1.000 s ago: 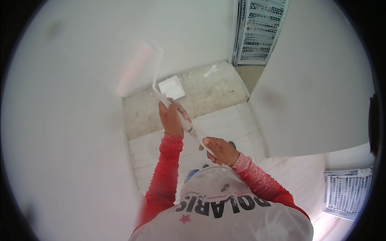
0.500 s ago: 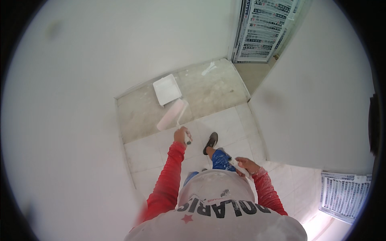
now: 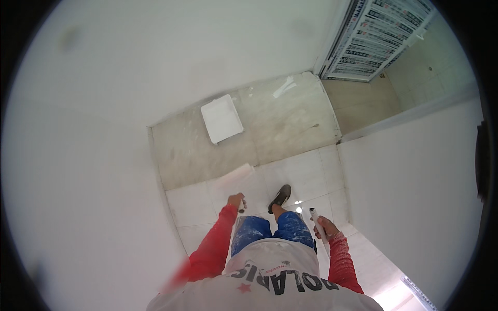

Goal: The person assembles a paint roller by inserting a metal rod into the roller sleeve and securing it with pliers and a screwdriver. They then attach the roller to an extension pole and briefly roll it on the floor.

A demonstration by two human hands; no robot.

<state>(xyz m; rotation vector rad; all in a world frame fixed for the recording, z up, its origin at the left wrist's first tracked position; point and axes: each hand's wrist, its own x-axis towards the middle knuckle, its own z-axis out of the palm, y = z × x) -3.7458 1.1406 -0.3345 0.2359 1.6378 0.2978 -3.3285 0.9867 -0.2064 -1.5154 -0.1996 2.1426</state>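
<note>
My left hand (image 3: 236, 200) is closed round the handle of a paint roller. The roller's pale pinkish sleeve (image 3: 235, 175), blurred by motion, hangs beyond the hand above the floor tiles. A white pole (image 3: 315, 216) with a dark open-looking end is gripped in my right hand (image 3: 327, 227), out by my right side. Its lower length passes beside my forearm. Farther off, a white paint tray (image 3: 222, 120) lies on the floor, apart from the roller. What is in the tray cannot be made out.
White walls (image 3: 78, 155) stand close on the left, ahead and right. A dull beige floor cover (image 3: 280, 124) lies along the far wall, with a white scrap (image 3: 284, 86) on it. At the far right is a door (image 3: 371, 44) covered in printed film. My shoe (image 3: 280, 198) stands on pale tiles.
My left hand has drawn the roller nearer my body, away from the tray. In my right hand the pole has swung from slanting left to pointing more straight ahead. The view has shifted.
</note>
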